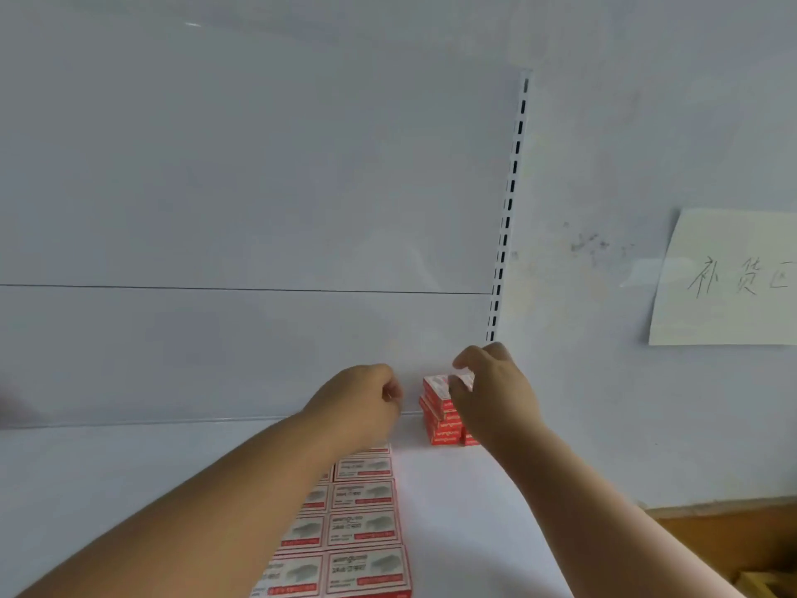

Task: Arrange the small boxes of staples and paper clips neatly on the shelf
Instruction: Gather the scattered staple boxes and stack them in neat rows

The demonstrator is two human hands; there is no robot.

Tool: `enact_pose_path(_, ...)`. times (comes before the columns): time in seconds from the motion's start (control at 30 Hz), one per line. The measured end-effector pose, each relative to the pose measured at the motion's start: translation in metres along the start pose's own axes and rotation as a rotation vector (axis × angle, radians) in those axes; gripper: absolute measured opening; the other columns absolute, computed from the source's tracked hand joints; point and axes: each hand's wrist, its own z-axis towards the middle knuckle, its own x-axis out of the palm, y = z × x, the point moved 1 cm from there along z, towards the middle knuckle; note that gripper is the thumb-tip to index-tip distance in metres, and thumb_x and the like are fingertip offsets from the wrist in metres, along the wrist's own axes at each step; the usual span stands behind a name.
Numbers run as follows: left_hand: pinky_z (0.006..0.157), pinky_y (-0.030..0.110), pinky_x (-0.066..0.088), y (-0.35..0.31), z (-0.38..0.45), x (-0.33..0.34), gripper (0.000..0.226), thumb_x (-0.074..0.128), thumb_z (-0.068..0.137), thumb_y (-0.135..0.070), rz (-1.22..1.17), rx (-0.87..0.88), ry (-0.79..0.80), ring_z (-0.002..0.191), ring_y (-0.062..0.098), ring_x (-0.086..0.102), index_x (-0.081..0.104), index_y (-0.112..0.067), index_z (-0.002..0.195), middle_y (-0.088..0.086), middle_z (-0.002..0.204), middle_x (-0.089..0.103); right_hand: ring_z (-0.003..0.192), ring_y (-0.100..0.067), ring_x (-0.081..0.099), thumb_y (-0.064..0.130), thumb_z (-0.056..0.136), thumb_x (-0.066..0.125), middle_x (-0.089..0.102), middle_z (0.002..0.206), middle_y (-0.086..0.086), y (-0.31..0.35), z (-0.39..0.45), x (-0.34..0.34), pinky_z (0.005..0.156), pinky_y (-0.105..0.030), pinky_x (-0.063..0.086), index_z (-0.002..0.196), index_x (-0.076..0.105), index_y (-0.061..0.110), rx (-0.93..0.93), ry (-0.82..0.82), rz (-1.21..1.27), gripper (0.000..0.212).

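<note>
Small red and white staple boxes lie flat in two neat columns (362, 528) on the white shelf (457, 502), running from the front edge toward the back. At the back right corner stands a stack of red boxes (437, 418). My right hand (487, 394) rests on the stack's top box (440, 384), fingers curled around its right end. My left hand (366, 403) hovers left of the stack with fingers curled in; its forearm hides the far end of the flat columns. Whether it holds anything is hidden.
The white back panel (241, 209) rises behind the shelf, with a slotted upright rail (509, 209) at its right edge. A paper note with handwriting (729, 278) hangs on the wall at right. A brown wooden surface (733, 541) shows at the lower right.
</note>
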Motion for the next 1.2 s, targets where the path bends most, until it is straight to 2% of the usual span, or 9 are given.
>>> enact_pose_path(0.13,0.064,0.028,0.046,-0.028,0.027,0.024,0.027,0.048,0.095,-0.045,0.018,-0.188,0.09,0.075,0.016,0.06,0.06,-0.021,0.087,0.001,0.095,0.068,0.083,-0.024,0.062,0.049,0.09,0.051,0.049,0.116,-0.003,-0.033,0.009,0.002,0.069,-0.03,0.046,0.124,0.052,0.023,0.198,0.236,-0.064,0.042)
enact_pose_path(0.27,0.067,0.027,0.047,-0.042,0.042,0.045,0.06,0.037,0.091,-0.067,-0.029,-0.411,0.142,0.061,0.019,0.062,0.063,-0.013,0.091,0.007,0.08,0.071,0.067,-0.018,0.061,0.043,0.089,0.052,0.064,0.086,-0.002,-0.048,0.011,0.009,0.058,-0.028,0.049,0.093,0.059,0.016,0.266,0.348,0.195,0.029)
enact_pose_path(0.4,0.065,0.028,0.047,-0.045,0.043,0.055,0.046,0.054,0.088,-0.058,-0.168,-0.505,0.136,0.061,0.019,0.061,0.067,-0.015,0.091,0.003,0.086,0.073,0.054,-0.018,0.05,0.023,0.085,0.049,0.06,0.067,-0.004,-0.06,0.01,0.01,0.049,-0.025,0.037,0.077,0.057,0.009,0.27,0.302,0.373,0.018)
enact_pose_path(0.53,0.057,0.025,0.042,-0.047,0.037,0.049,0.022,0.058,0.091,-0.033,-0.359,-0.612,0.068,0.063,0.018,0.059,0.068,-0.014,0.098,0.002,0.085,0.074,0.065,-0.023,0.065,0.013,0.084,0.049,0.068,0.075,0.001,-0.064,0.012,0.005,0.053,-0.031,0.049,0.082,0.062,0.018,0.289,0.194,0.462,0.014)
enact_pose_path(0.63,0.055,0.027,0.043,-0.049,0.028,0.044,0.013,0.056,0.094,-0.016,-0.591,-0.607,-0.044,0.063,0.018,0.064,0.067,-0.013,0.099,0.009,0.088,0.075,0.071,-0.015,0.069,0.014,0.088,0.051,0.07,0.083,0.007,-0.058,0.01,0.001,0.063,-0.036,0.058,0.091,0.062,0.026,0.372,0.178,0.721,0.016)
enact_pose_path(0.7,0.057,0.03,0.048,-0.05,0.018,0.041,0.014,0.053,0.097,-0.013,-0.761,-0.592,-0.132,0.07,0.019,0.072,0.065,-0.015,0.105,0.007,0.094,0.074,0.067,-0.016,0.07,0.014,0.09,0.053,0.072,0.085,0.001,-0.053,0.008,0.0,0.057,-0.035,0.056,0.095,0.062,0.025,0.462,0.24,0.974,0.015)
enact_pose_path(0.9,0.056,0.03,0.052,-0.05,-0.024,0.02,0.021,0.053,0.099,-0.008,-1.035,-0.523,-0.357,0.073,0.024,0.072,0.066,-0.022,0.107,0.01,0.093,0.074,0.06,-0.025,0.061,-0.004,0.091,0.05,0.068,0.076,-0.017,-0.032,-0.004,-0.014,0.049,-0.032,0.043,0.096,0.057,0.004,0.574,0.528,1.606,0.011)
enact_pose_path(1.1,0.064,0.031,0.053,-0.032,-0.073,-0.005,0.029,0.053,0.1,-0.016,-0.759,-0.454,-0.414,0.069,0.02,0.067,0.063,-0.043,0.101,0.0,0.08,0.072,0.057,-0.02,0.056,-0.001,0.094,0.048,0.069,0.076,-0.01,0.001,-0.035,-0.024,0.05,-0.029,0.042,0.104,0.065,0.008,0.431,0.628,1.483,0.021)
enact_pose_path(1.2,0.059,0.023,0.053,-0.014,-0.103,-0.015,0.032,0.052,0.1,-0.019,-0.628,-0.427,-0.355,0.065,0.013,0.067,0.063,-0.048,0.094,-0.006,0.079,0.072,0.052,-0.017,0.049,0.001,0.095,0.047,0.067,0.073,-0.01,0.016,-0.056,-0.023,0.049,-0.027,0.036,0.095,0.074,0.014,0.373,0.646,1.375,0.03)
